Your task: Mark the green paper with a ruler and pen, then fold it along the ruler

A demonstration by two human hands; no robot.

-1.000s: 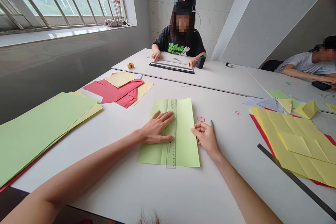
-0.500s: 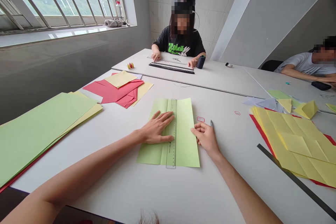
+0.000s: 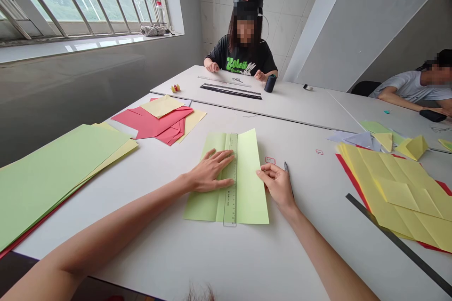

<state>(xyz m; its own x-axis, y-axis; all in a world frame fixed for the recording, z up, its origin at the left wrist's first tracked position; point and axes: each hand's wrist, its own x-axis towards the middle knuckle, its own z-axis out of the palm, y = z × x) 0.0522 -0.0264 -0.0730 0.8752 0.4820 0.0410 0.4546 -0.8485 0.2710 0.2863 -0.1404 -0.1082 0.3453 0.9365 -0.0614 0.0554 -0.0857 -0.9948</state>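
Observation:
A sheet of light green paper (image 3: 251, 197) lies on the white table in front of me, with a lengthwise crease left of its middle. Along it runs a clear plastic ruler (image 3: 230, 209), its scale facing up. My left hand (image 3: 213, 171) lies flat with fingers spread, pressing on the paper and the ruler. Thumb and fingers of my right hand (image 3: 277, 183) pinch the paper's right edge, which is lifted a little off the table. Just beyond that hand, partly hidden by it, is a pen (image 3: 287, 169).
Green sheets (image 3: 67, 164) are stacked at the left, red folded papers (image 3: 155, 122) behind them. Creased yellow sheets (image 3: 406, 188) and a dark strip (image 3: 395, 240) lie at the right. Across the table sits a person (image 3: 243, 51) near black strips (image 3: 231, 91) and a thread spool (image 3: 270, 83).
The paper's right flap has risen slightly in my right hand's pinch. My left hand stays nearly still on the ruler. The person opposite has drawn both hands back from their ruler.

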